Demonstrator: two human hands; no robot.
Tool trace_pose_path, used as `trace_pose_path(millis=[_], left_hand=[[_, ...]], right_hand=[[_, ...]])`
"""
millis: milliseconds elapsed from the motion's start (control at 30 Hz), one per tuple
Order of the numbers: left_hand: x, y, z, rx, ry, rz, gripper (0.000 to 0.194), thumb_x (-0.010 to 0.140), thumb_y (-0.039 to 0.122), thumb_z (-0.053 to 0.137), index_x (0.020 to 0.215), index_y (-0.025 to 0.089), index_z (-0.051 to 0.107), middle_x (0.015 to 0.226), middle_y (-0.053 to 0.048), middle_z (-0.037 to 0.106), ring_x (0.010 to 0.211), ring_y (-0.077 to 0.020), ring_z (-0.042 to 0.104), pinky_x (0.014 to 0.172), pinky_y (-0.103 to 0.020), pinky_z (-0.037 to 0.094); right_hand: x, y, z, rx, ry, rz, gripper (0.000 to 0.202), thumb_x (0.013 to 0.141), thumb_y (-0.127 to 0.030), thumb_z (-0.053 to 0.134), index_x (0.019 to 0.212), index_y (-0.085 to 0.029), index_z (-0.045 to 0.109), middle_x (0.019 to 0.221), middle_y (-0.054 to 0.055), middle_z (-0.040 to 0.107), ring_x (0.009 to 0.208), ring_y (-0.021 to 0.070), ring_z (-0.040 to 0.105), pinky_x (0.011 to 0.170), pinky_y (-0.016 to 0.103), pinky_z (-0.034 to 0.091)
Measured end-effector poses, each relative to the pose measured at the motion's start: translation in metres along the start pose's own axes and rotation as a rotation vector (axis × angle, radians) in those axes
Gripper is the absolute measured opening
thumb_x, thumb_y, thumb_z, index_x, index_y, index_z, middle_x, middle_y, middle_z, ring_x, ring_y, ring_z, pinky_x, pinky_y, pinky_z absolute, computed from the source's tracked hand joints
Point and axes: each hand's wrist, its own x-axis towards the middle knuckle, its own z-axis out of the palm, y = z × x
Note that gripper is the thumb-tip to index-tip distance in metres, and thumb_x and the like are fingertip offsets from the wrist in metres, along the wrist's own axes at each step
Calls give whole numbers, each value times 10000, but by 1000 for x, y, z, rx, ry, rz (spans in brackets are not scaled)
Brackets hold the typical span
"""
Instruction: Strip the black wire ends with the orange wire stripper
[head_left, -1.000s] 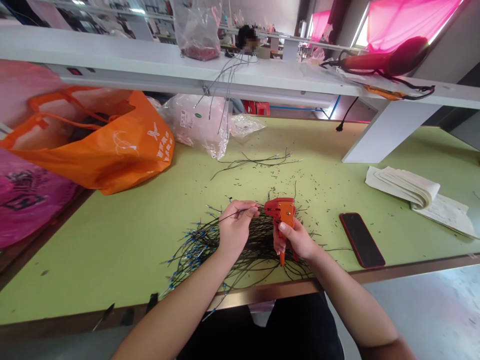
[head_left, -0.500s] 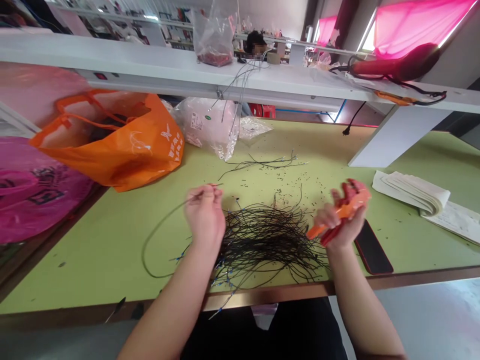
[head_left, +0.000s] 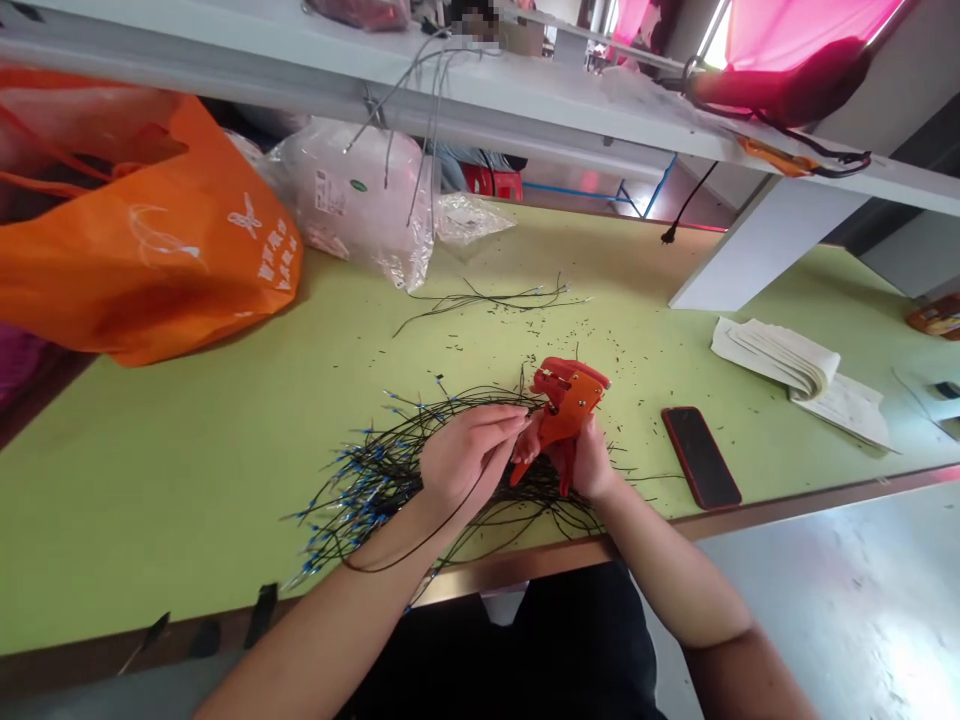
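My left hand (head_left: 466,450) pinches a black wire (head_left: 457,510) near its end, close to the jaws of the tool; the rest of the wire loops back over my left forearm. In my right hand (head_left: 589,462) is an orange and red wire stripper (head_left: 574,400), gripped by its handles, with its jaws toward the left hand. Whether the wire tip is inside the jaws cannot be made out. Under both hands lies a pile of black wires (head_left: 360,490), many with blue and silvery ends at the left.
Several loose wires (head_left: 495,298) and small black scraps lie behind the pile. To the right are a phone (head_left: 701,457) and folded papers (head_left: 780,355). An orange bag (head_left: 187,240) and a clear plastic bag (head_left: 352,190) stand at the left, beneath a white shelf (head_left: 510,95).
The two hands have come together: my left moved right with the wire, my right moved left with the wire stripper, which has turned. The camera view has shifted.
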Motion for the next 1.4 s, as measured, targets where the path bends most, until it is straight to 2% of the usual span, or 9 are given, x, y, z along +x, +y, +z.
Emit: trace_pose_path(millis=[233,333,500,700,833,1033,1133,1300,1400], left_hand=[[-2,-7,3,-16,-50,175,226,839,104,770,975,284,786,1029,-43,820,868,-201,801,799,-303,660],[-2,-6,2,40,-54,247,222,870,104,747,1019,269,764,1051,-40,815,890,-188,797,813,-298,660],[-3,-4,3,90,-74,370,309,903,42,695,1162,209,694,1113,-64,797,991,-172,780,890,-297,650],[-2,-1,5,97,-55,390,296,897,34,706,1140,201,684,1082,-56,800,969,-160,782,885,-276,650],[-1,1,4,101,-53,401,266,913,50,693,1131,201,684,1067,-47,803,944,-151,784,869,-265,653],[-2,1,3,95,-77,418,260,904,47,704,1124,185,682,1081,-64,801,979,-158,781,888,-267,651],[-2,1,4,80,-73,424,257,910,59,702,1136,183,685,1079,-65,801,984,-160,780,894,-273,651],[-1,2,5,67,-79,448,223,911,55,699,1106,161,689,1041,-66,803,975,-154,778,896,-265,651],[-1,3,6,61,-64,436,206,917,64,694,1094,169,694,1037,-54,805,971,-147,780,892,-248,649]], right_hand=[[-2,6,-1,-53,24,55,738,743,-966,476,765,-255,671,739,116,651,934,349,680,736,480,617],[-3,8,0,-49,85,46,730,734,-958,511,849,-258,684,721,91,667,902,340,704,722,475,623],[-5,12,-2,10,95,-22,642,833,-857,539,1000,-255,690,731,72,700,858,329,728,719,481,629],[-5,14,-1,27,207,-65,579,793,-813,652,1032,-287,674,801,53,711,752,298,706,690,482,618],[-6,12,1,-6,190,-25,616,801,-854,592,1005,-278,670,727,60,681,784,320,707,685,484,607],[-7,9,1,-22,230,-14,670,753,-862,640,1040,-257,653,778,51,665,644,250,648,627,438,586],[-8,8,1,-49,204,10,670,758,-874,613,1006,-253,633,727,48,642,657,263,651,596,429,576],[-9,5,1,-88,258,6,648,756,-847,644,1014,-252,624,807,55,657,685,250,653,603,423,588],[-9,3,2,-148,241,-3,636,782,-857,600,973,-250,628,731,46,644,733,281,682,622,439,599]])
